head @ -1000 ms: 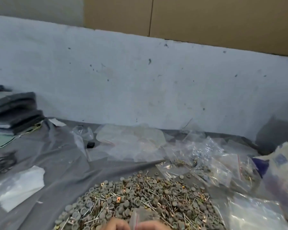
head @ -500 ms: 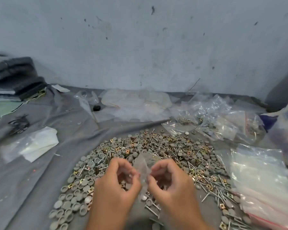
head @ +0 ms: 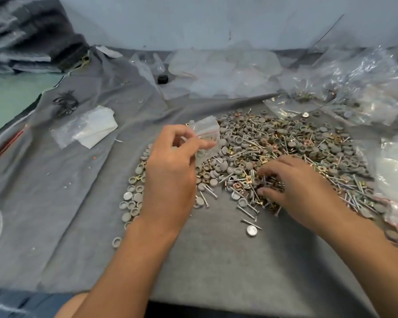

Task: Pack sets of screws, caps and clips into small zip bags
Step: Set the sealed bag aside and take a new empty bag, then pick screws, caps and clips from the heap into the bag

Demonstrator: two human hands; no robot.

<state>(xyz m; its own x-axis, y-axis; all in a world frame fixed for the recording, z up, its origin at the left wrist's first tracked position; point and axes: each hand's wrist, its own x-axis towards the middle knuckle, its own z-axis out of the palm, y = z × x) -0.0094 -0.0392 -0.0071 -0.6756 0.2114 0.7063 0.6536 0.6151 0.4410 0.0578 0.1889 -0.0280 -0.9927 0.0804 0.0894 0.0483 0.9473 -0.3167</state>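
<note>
My left hand (head: 170, 171) hovered over the left edge of the heap of screws, caps and clips (head: 274, 154), its thumb and fingers curled round a small clear zip bag (head: 206, 134), pinching it near the mouth so that it stood up above that side of the heap. My right hand (head: 294, 184) lay on the near part of the heap, fingers bent down among the screws and gold clips; whether they had closed on a piece, I could not tell. The heap sat on a grey cloth (head: 83, 203). Beyond the heap and to its right lay clear plastic bags (head: 354, 88), some with hardware inside. Left of the heap rested a folded white plastic packet (head: 87, 129).
</note>
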